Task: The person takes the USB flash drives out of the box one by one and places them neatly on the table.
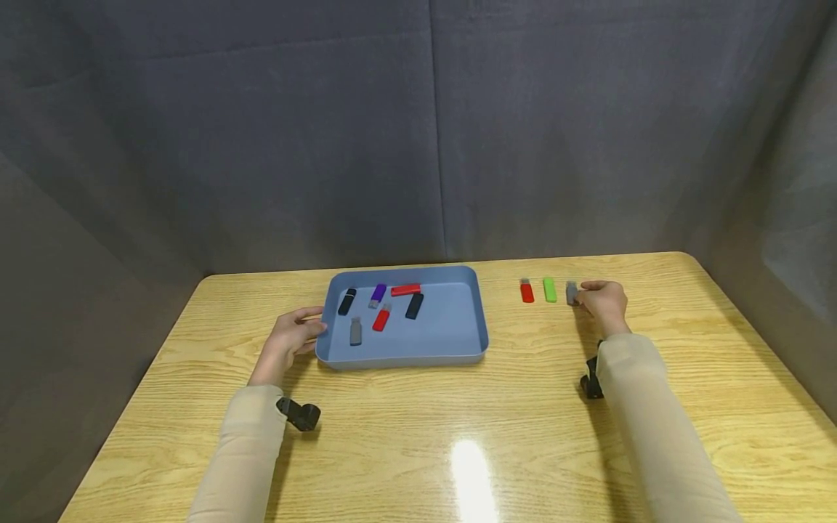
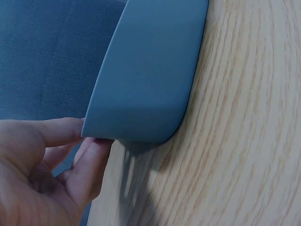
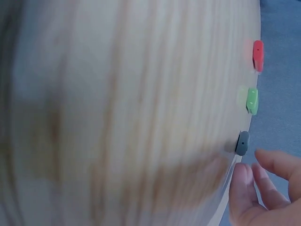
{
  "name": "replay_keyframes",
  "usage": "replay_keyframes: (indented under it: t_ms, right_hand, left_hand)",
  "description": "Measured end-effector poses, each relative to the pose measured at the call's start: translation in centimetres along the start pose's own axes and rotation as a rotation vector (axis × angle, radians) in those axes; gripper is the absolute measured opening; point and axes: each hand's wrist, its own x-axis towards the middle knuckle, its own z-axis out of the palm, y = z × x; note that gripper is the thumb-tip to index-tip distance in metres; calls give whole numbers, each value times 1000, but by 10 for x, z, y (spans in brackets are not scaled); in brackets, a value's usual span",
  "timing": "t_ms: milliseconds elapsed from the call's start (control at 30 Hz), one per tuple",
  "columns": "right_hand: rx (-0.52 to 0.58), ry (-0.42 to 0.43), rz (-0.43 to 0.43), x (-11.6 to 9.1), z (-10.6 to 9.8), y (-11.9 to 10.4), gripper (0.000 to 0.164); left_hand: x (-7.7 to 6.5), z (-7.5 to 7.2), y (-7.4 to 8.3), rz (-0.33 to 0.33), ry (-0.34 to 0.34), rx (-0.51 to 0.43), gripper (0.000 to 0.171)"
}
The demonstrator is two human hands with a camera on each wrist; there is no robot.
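A blue-grey tray [image 1: 451, 312] lies on the table with several USB sticks in it, among them a purple one [image 1: 377, 296] and a grey one [image 1: 356, 332]. My left hand [image 1: 294, 338] holds the tray's left side, with a digit at the rim and others against the outer wall. To the right of the tray, a red USB stick [image 1: 527, 290], a green one [image 1: 550, 290] and a grey one [image 3: 242, 143] form a row. My right hand [image 1: 603, 301] is beside the row's grey stick, thumb and fingers apart; the right wrist view shows nothing between them.
Wood-grain table [image 1: 392, 421] under everything, its back edge just behind the tray and the row. Grey cloth [image 1: 327, 145] hangs behind and at both sides. Inside the tray are also black sticks [image 1: 415, 306] and red sticks [image 1: 405, 290].
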Motion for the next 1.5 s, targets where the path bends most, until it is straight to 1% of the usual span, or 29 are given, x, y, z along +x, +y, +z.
replay_keyframes:
  t_ms: [167, 467, 600, 800, 867, 1067, 1267, 1500]
  right_hand:
    - [88, 8, -15, -2, 0, -4, 43]
    - [176, -51, -43, -7, 8, -23, 46]
    - [201, -69, -82, -14, 14, -35, 45]
    - [248, -148, -156, -26, 23, -52, 44]
    - [268, -179, -166, -28, 26, -57, 44]
    - [279, -233, -190, -35, 37, -69, 43]
    - [279, -259, -198, -39, 51, -79, 42]
    - [338, -316, -208, -49, 70, -88, 41]
  left_hand:
    - [-1, 0, 0, 0, -1, 4, 50]
    - [-1, 0, 0, 11, 2, 4, 49]
    - [-1, 0, -1, 5, 0, 6, 49]
    - [-1, 0, 0, -1, -5, 1, 50]
    - [-1, 0, 0, -2, -4, 3, 50]
    - [0, 0, 0, -3, -2, -1, 49]
    - [0, 0, 1, 3, 7, -4, 48]
    - [0, 0, 0, -4, 5, -7, 49]
